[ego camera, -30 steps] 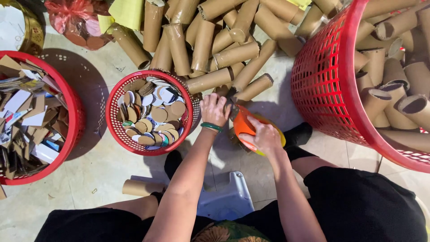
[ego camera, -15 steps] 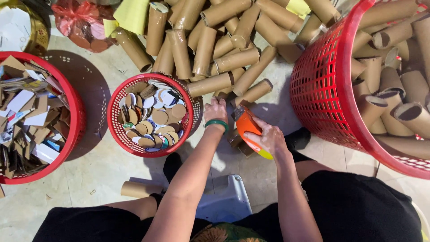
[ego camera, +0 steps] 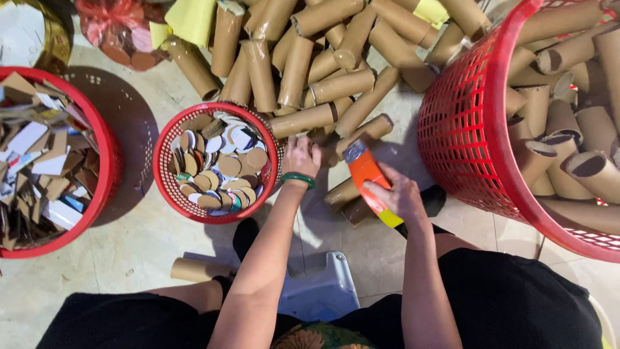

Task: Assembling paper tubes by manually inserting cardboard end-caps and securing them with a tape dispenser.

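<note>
My right hand grips an orange and yellow tube that points up and to the left, with a printed end cap at its top. My left hand, with a green bangle on the wrist, rests with fingers curled on the near edge of a pile of brown cardboard tubes; whether it holds anything is unclear. A small red basket with several round cardboard discs sits just left of my left hand. Two brown tubes lie on the floor under my right hand.
A large red basket at the right holds several brown tubes. Another large red basket at the left holds cardboard scraps. A loose tube lies by my left knee, beside a grey plastic stool. A red bag sits at the top left.
The orange tube has turned from lying across my right hand to pointing up and left. My left hand has slid off it onto the edge of the brown tube pile.
</note>
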